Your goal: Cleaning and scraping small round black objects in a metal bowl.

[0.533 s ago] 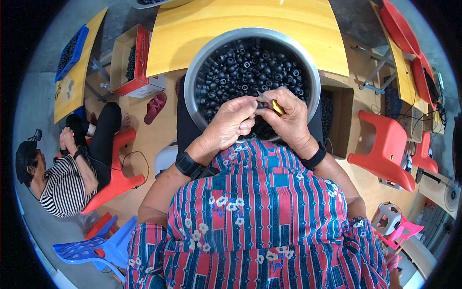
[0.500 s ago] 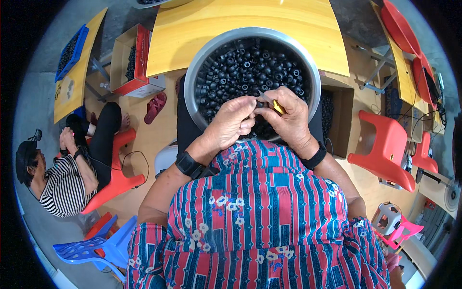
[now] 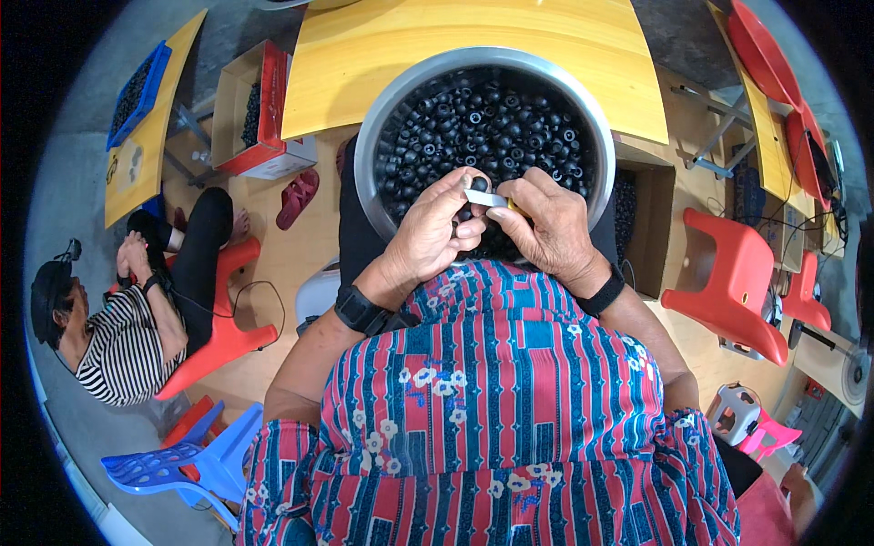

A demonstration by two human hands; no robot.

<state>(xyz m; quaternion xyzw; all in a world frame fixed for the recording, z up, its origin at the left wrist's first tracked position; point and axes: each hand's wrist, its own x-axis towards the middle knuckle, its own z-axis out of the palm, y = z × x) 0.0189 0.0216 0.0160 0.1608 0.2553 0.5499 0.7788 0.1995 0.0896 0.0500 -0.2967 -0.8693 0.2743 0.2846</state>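
My left hand (image 3: pixel 428 232) is closed, pinching a small black rounded part (image 3: pixel 480 184) between thumb and fingertips. In my right hand (image 3: pixel 553 227) is a knife (image 3: pixel 487 198) with a short pale blade and a yellow handle mostly covered by my fingers. The blade points left and lies against or just over the black part; contact is hard to make out. Both hands are above the near side of a wide metal basin (image 3: pixel 366 159). Many similar black parts (image 3: pixel 492 123), some showing ring-shaped open ends, fill the basin, which rests at my lap.
Ahead is a yellow table (image 3: pixel 473 27). To the left, another person (image 3: pixel 132 328) sits on a red stool (image 3: pixel 218 337), near a carton (image 3: pixel 264 109) of black parts. Right stand an open carton (image 3: pixel 651 227) and a red stool (image 3: pixel 724 282). Someone's arm (image 3: pixel 799 496) shows at lower right.
The knife blade has swung from pointing up-left to lying nearly level, its flat side showing. The black part now shows more at my left fingertips. An arm and pink cloth have appeared at lower right.
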